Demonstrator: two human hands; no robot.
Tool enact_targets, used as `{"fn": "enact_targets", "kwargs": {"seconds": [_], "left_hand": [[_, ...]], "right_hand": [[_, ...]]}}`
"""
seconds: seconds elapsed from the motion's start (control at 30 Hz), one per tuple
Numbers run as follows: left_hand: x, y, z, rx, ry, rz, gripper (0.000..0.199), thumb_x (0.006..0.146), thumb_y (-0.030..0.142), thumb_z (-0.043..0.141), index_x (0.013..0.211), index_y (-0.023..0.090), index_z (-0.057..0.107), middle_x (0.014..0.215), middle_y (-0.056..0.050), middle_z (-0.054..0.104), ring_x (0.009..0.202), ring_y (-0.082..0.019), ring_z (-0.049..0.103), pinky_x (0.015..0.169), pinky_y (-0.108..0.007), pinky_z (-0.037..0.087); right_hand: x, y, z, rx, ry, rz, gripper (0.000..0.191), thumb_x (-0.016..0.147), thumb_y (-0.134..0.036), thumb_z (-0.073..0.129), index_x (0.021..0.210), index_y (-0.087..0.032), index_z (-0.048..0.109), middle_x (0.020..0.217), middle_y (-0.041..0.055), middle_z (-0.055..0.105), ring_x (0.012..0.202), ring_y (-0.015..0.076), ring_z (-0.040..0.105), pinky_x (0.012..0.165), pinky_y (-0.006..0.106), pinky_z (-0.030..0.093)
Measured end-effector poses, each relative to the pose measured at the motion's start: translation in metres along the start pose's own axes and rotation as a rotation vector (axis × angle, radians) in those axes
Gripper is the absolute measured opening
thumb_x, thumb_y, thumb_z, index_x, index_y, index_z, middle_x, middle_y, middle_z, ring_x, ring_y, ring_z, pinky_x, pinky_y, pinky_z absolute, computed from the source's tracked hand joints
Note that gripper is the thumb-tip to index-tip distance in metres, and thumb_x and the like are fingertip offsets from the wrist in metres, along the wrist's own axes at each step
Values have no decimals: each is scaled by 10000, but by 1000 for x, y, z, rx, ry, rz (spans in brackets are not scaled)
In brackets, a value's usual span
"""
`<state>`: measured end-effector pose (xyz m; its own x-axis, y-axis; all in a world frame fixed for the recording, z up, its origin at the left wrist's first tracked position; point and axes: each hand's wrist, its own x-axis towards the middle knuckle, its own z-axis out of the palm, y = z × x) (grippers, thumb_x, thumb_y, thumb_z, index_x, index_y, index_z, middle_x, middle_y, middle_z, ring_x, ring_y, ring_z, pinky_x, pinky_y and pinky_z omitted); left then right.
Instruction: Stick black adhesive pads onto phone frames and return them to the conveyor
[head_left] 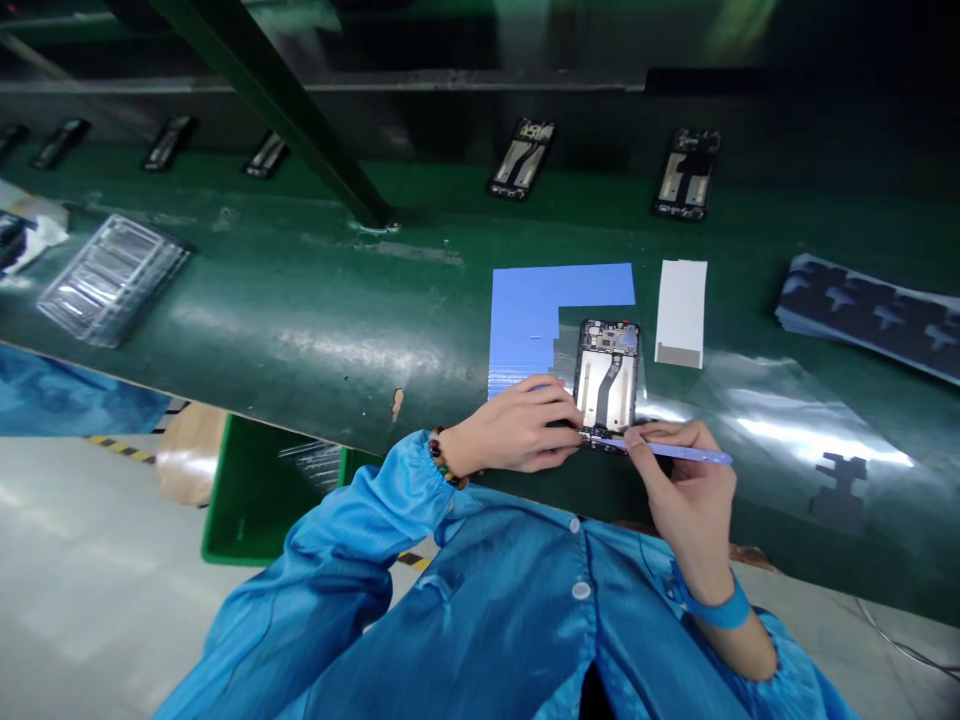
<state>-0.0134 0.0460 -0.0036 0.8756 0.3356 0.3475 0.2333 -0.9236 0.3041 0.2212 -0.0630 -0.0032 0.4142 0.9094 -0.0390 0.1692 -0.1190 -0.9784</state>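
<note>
An opened phone body (pixel 609 385) lies on the green bench in front of me, its circuit board at the far end and a dark ribbon running over the silver middle. My left hand (pixel 529 425) rests at its lower left corner, fingers together and fingertips on the near edge; whether they pinch a small part cannot be made out. My right hand (pixel 686 475) is closed on purple tweezers (pixel 690 453), whose tip touches the phone's near end. Left of the phone lies a blue sheet (pixel 521 315), and to its right a white card (pixel 681 310) with a grey strip.
More phone bodies (pixel 523 160) sit in a row at the back. A green post (pixel 300 120) stands at back left. Clear trays (pixel 112 280) lie far left, dark film sheets (pixel 870 310) far right, transparent film (pixel 810 430) nearer. A green bin (pixel 255 500) is below the bench.
</note>
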Motion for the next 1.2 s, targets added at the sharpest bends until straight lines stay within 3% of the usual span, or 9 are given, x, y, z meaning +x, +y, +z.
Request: {"fn": "enact_targets", "kwargs": {"seconds": [0.1, 0.23, 0.33, 0.43, 0.63, 0.8, 1.03, 1.1, 1.2], "left_hand": [[3, 2, -4, 6, 14, 9, 152, 1108, 290, 670, 1032, 247, 795, 1156, -21, 817, 1115, -199, 725, 1172, -421, 518], [21, -2, -19, -5, -41, -9, 297, 1153, 431, 602, 1037, 227, 784, 1174, -67, 810, 1073, -229, 723, 1053, -440, 550], [38, -23, -33, 118, -63, -177, 342, 1156, 434, 570, 1086, 187, 795, 1153, -98, 816, 1041, -266, 709, 932, -460, 541], [47, -57, -43, 184, -93, -300, 259, 1096, 251, 589, 1164, 193, 832, 1262, -92, 836, 1116, -301, 682, 978, -488, 523], [37, -101, -43, 86, -56, -357, 476, 1026, 61, 512, 1259, 280, 864, 1497, -8, 776, 1353, -299, 605, 1182, -549, 464], [32, -104, -37, 45, -110, -307, 496, 1047, 74, 535, 1327, 334, 851, 1571, -1, 724, 1398, -288, 595, 1232, -548, 450], [30, -105, -35, 51, -104, -308, 473, 1060, 85, 540, 1347, 307, 842, 1588, -19, 708, 1414, -295, 580, 1259, -550, 436], [30, -106, -35, 36, -90, -300, 471, 1047, 75, 550, 1324, 313, 847, 1567, -20, 723, 1394, -292, 596, 1256, -556, 440], [32, -105, -30, -4, -23, -261, 455, 1029, 62, 561, 1276, 308, 853, 1482, -27, 775, 1348, -280, 638, 1251, -558, 452]], "right_hand": [[10, -8, -12, 9, 6, 29, 331, 858, -461, 944, 810, -308, 655, 898, 6, 774, 922, 298, 805, 930, 575, 677], [61, -31, -18, 15, 84, -32, 381, 840, -487, 968, 865, -296, 640, 925, 12, 788, 922, 275, 814, 947, 524, 673], [109, -42, 2, -12, 45, -154, 397, 827, -511, 970, 864, -288, 644, 851, 1, 739, 869, 251, 791, 852, 455, 663], [137, -39, 31, -50, -77, -166, 449, 822, -578, 956, 831, -280, 621, 809, -15, 690, 815, 228, 754, 805, 422, 649], [133, -24, 52, -144, -83, -168, 417, 895, -574, 901, 825, -290, 605, 828, 3, 688, 848, 249, 749, 830, 439, 649], [127, -21, 55, -126, -139, -143, 410, 896, -578, 898, 873, -307, 591, 896, 19, 766, 904, 272, 792, 858, 466, 672], [128, -19, 62, -27, -200, -70, 424, 862, -557, 946, 895, -309, 604, 909, 29, 808, 911, 307, 832, 895, 525, 679], [130, -19, 54, 23, -161, -75, 439, 849, -556, 960, 890, -301, 605, 912, 14, 804, 919, 290, 837, 910, 508, 684], [134, -14, 33, 96, 15, -142, 474, 819, -526, 987, 860, -272, 590, 886, -19, 776, 914, 249, 834, 949, 464, 679]]}}
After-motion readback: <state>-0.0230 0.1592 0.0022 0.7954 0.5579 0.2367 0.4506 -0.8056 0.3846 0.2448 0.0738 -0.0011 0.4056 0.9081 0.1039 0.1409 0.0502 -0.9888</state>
